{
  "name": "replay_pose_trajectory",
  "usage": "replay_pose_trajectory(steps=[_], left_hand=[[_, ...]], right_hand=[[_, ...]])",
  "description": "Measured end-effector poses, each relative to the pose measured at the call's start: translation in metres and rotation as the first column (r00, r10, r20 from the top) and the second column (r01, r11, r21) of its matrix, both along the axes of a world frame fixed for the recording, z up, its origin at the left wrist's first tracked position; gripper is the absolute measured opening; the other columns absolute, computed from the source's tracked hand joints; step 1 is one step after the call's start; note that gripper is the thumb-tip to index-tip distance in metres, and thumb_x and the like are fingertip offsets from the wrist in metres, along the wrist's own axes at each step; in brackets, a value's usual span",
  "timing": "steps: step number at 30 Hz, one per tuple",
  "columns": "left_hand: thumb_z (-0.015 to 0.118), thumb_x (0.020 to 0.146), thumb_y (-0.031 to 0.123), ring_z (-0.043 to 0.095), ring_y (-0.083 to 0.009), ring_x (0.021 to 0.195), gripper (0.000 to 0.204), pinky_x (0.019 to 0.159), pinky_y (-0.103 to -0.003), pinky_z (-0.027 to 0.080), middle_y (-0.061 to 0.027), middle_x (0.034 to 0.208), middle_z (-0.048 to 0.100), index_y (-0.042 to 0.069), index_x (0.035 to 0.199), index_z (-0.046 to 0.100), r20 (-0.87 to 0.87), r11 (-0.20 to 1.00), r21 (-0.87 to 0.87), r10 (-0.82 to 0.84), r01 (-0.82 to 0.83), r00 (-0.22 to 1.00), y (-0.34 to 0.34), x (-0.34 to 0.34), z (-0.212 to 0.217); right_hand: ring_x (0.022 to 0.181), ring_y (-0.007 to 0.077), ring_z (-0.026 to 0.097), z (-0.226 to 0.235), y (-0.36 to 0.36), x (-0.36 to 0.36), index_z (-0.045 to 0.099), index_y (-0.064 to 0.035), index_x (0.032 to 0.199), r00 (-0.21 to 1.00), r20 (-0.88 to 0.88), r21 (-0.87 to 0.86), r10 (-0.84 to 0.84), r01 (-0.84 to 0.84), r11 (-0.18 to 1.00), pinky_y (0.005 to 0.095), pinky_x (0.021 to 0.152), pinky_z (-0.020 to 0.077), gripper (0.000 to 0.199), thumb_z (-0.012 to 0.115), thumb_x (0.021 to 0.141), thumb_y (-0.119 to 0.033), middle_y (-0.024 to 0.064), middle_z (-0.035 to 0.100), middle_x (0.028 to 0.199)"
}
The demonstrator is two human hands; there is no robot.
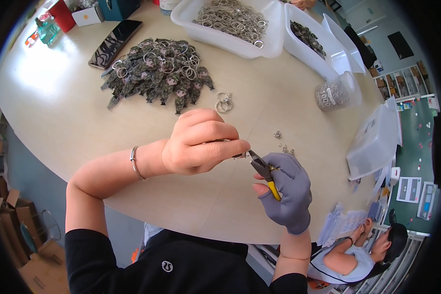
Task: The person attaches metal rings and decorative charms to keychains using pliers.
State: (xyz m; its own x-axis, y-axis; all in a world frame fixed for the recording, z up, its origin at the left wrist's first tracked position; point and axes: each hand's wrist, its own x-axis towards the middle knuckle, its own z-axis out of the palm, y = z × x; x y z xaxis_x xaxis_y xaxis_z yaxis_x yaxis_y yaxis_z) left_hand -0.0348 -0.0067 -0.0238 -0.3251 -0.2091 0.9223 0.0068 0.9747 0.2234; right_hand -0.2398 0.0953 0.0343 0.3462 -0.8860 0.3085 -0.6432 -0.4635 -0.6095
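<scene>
My bare left hand [203,142] is closed in a pinch over the middle of the table. It grips a small dark piece with a bit of metal [239,156] showing at the fingertips; the fingers hide most of it. In a grey fingerless glove, my right hand [288,193] is wrapped round pliers [262,169] with yellow handles. Their jaws point up and left and meet the left fingertips. Beyond the left hand lies a heap of camouflage figure keychains [157,76] with metal rings. Several loose key rings [224,102] lie beside that heap, and tiny metal parts [286,149] are near my right hand.
A white tub [274,46] of key rings stands at the back, beside another white tub [335,61] with dark pieces. A clear bag [332,94] of small metal parts and a translucent bin [372,142] are on the right. A phone [115,44] lies back left. Another person [350,252] sits lower right.
</scene>
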Motion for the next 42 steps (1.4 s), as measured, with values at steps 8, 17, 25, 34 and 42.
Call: replay_pose_trajectory(steps=[8,17,25,34,42], left_hand=[[0.074,0.066,0.005,0.049,-0.0163,0.060,0.023,0.050,-0.028,0.037,-0.0031,0.081,0.058,0.002,0.088,0.069,-0.028,1.000,-0.022,0.007,-0.007,1.000,0.001,-0.002,0.003],[0.073,0.060,0.006,0.048,-0.0165,0.061,0.027,0.051,-0.028,0.037,-0.0030,0.081,0.057,0.002,0.087,0.069,0.000,0.982,-0.178,0.068,-0.067,0.998,-0.001,0.002,0.007],[0.072,0.062,-0.001,0.048,-0.0175,0.061,0.027,0.051,-0.030,0.039,-0.0054,0.084,0.057,-0.001,0.088,0.069,0.056,0.971,-0.230,0.074,-0.060,0.996,0.001,0.003,0.011],[0.074,0.064,0.000,0.050,-0.0173,0.063,0.026,0.052,-0.030,0.039,-0.0048,0.086,0.057,0.000,0.089,0.069,0.064,0.975,-0.219,0.042,-0.027,0.997,0.000,0.004,0.011],[0.074,0.064,0.000,0.050,-0.0172,0.064,0.025,0.052,-0.029,0.040,-0.0048,0.086,0.058,0.000,0.089,0.069,0.060,0.974,-0.224,0.028,-0.014,0.998,-0.002,0.003,0.010]], right_hand=[[0.080,0.0277,0.058,0.000,0.005,0.004,0.057,-0.0014,0.073,0.991,-0.124,-0.128,-0.049,0.033,0.991,0.0386,0.072,0.0451,0.022,0.075,0.068,-0.013,0.0087,0.059,0.089],[0.082,0.0267,0.057,0.000,0.016,0.010,0.058,-0.0022,0.077,0.954,-0.257,-0.222,-0.156,0.099,0.970,0.0393,0.073,0.0436,0.021,0.075,0.070,-0.013,0.0075,0.058,0.090],[0.081,0.0268,0.056,-0.006,0.019,0.010,0.057,-0.0022,0.076,0.934,-0.303,-0.296,-0.190,0.097,0.950,0.0400,0.071,0.0421,0.021,0.074,0.070,-0.013,0.0094,0.055,0.090],[0.079,0.0272,0.054,-0.004,0.018,0.009,0.055,-0.0027,0.075,0.915,-0.340,-0.356,-0.214,0.085,0.930,0.0395,0.070,0.0401,0.022,0.074,0.070,-0.012,0.0087,0.055,0.088],[0.084,0.0263,0.055,-0.002,0.018,0.004,0.057,-0.0029,0.077,0.914,-0.364,-0.352,-0.181,0.044,0.935,0.0407,0.073,0.0391,0.023,0.074,0.069,-0.015,0.0089,0.055,0.093]])
